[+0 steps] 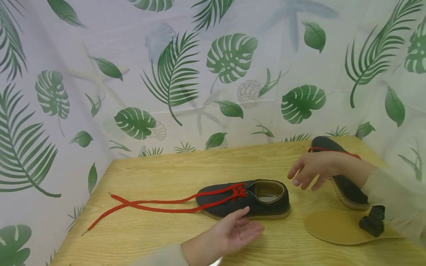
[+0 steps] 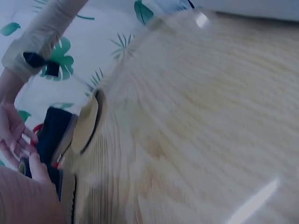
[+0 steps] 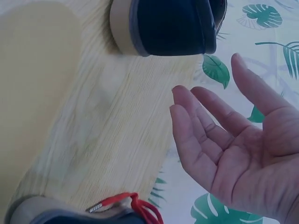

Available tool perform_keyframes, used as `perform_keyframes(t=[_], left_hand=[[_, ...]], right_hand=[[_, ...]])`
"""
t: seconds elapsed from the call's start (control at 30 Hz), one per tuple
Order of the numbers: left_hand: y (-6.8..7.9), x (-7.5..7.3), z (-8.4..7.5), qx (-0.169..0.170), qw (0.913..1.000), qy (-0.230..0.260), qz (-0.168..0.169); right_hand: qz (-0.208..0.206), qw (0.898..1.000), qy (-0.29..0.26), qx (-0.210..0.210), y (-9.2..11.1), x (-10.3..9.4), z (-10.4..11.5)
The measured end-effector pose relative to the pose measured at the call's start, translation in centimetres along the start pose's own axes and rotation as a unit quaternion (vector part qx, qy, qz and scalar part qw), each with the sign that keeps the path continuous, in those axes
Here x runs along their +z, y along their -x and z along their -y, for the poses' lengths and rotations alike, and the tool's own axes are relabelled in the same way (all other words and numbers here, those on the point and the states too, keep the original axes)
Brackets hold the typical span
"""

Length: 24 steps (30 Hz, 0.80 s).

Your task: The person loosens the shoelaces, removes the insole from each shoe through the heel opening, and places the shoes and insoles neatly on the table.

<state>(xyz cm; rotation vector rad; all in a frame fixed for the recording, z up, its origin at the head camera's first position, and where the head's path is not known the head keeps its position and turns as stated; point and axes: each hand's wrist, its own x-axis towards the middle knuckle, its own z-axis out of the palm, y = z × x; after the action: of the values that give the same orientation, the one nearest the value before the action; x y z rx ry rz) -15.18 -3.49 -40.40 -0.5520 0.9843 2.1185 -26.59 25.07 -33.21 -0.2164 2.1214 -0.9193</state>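
A dark lace-up shoe (image 1: pixel 266 210) lies sole down mid-table, toe to the left. Its red laces (image 1: pixel 163 211) stretch leftward over the table and cross near their tips. At the near side of this shoe is my left hand (image 1: pixel 234 236), palm up and fingers extended, with the thumb overlapping the shoe's side. My right hand (image 1: pixel 311 170) hovers just right of the heel, fingers loosely bent around nothing. In the right wrist view that hand (image 3: pixel 224 144) is bare-palmed, apart from the shoe's heel (image 3: pixel 173 28).
Behind my right forearm lies a second dark shoe (image 1: pixel 349 190) with a red lace, partly hidden. A tan insole (image 1: pixel 329 227) is flat on the wooden table (image 1: pixel 159 173) at the right. A leaf-printed cloth (image 1: pixel 199 74) hangs along the table's back and sides.
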Motion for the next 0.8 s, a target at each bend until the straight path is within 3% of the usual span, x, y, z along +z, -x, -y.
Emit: perform_keyframes(t=[0.13, 0.3, 0.5, 0.8], left_hand=[[-0.2, 1.4, 0.7, -0.003, 0.9990, 0.040, -0.021], [-1.2, 3.4, 1.6, 0.036, 0.9948, 0.084, -0.045], [-2.7, 5.8, 3.0, 0.082, 0.9841, 0.130, -0.089], [-3.0, 7.8, 3.3, 0.089, 0.9674, 0.214, -0.102]], right_hand=[[-0.003, 1.000, 0.000, 0.010, -0.7, 0.4, 0.6], [0.001, 1.000, 0.002, 0.012, -1.5, 0.7, 1.1], [0.005, 1.000, 0.009, 0.003, -3.0, 1.2, 1.6], [0.035, 0.999, -0.007, -0.032, -4.6, 1.8, 2.6]])
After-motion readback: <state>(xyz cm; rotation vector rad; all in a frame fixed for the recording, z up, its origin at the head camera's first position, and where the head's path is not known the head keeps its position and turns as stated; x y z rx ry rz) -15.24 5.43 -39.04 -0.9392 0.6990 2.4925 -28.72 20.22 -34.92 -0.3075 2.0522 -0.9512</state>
